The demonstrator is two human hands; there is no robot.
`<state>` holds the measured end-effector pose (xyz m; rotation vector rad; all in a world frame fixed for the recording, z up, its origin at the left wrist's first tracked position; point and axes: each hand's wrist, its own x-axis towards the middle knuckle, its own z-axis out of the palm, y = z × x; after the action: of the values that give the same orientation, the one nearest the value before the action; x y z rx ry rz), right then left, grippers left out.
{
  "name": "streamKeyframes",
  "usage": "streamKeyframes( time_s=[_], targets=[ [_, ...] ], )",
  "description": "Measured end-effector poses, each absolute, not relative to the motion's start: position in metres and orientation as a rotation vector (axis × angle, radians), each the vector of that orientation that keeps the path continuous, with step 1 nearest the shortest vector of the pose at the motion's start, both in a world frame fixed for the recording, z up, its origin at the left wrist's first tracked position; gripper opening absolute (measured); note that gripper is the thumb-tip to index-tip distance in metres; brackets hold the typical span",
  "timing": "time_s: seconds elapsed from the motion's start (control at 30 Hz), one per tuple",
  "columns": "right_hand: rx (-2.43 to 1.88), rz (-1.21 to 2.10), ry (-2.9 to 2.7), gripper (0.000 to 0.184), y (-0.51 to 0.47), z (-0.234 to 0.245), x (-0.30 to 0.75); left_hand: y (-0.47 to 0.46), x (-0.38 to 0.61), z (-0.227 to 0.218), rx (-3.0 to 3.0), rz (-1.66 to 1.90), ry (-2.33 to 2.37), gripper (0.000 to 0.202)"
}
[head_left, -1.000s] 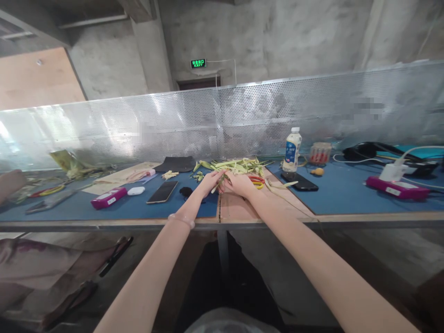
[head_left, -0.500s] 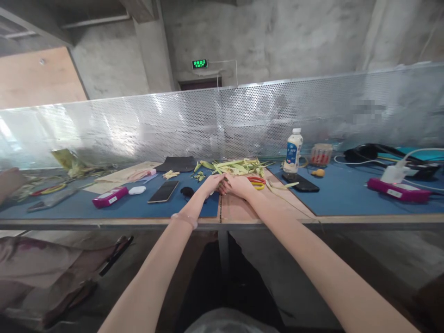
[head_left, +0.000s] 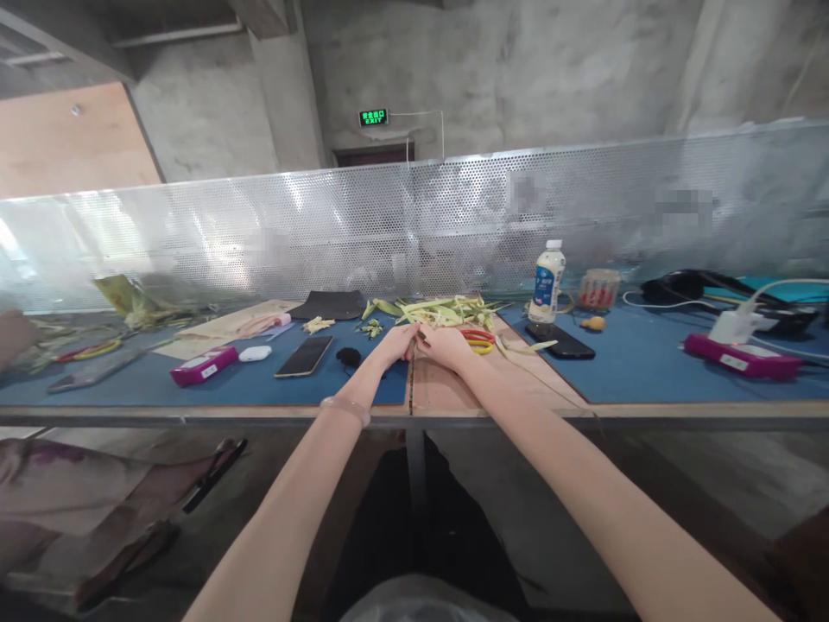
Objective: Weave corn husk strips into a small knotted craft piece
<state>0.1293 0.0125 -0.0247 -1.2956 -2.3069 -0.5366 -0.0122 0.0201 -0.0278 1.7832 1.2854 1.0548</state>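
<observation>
My left hand and my right hand meet over the tabletop, fingers bent and pressed close together. Whatever they pinch is hidden between the fingertips. Just beyond them lies a heap of pale green leaf strips. Beside my right hand rests a tool with red and yellow handles, partly covered by that hand. A curled pale strip lies to its right. Left of my left hand are a small fuzzy black object and a few green bits.
A phone, a white case and a magenta box lie on the left. On the right are a drink bottle, a dark phone, a jar and another magenta box. Another person's hand shows far left.
My hands stay together in nearly the same spot, with the fingers shifting slightly. The other person's hand at the far left has moved a little.
</observation>
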Motion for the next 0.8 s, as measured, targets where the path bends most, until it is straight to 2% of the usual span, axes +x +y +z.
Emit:
streamKeyframes(
  time_s=[0.8],
  targets=[
    [-1.281,-0.579,-2.32,0.03,0.0121,-0.0247,0.1316,0.0194,-0.0125,-0.0264,1.865,1.08,1.29,0.028]
  ],
)
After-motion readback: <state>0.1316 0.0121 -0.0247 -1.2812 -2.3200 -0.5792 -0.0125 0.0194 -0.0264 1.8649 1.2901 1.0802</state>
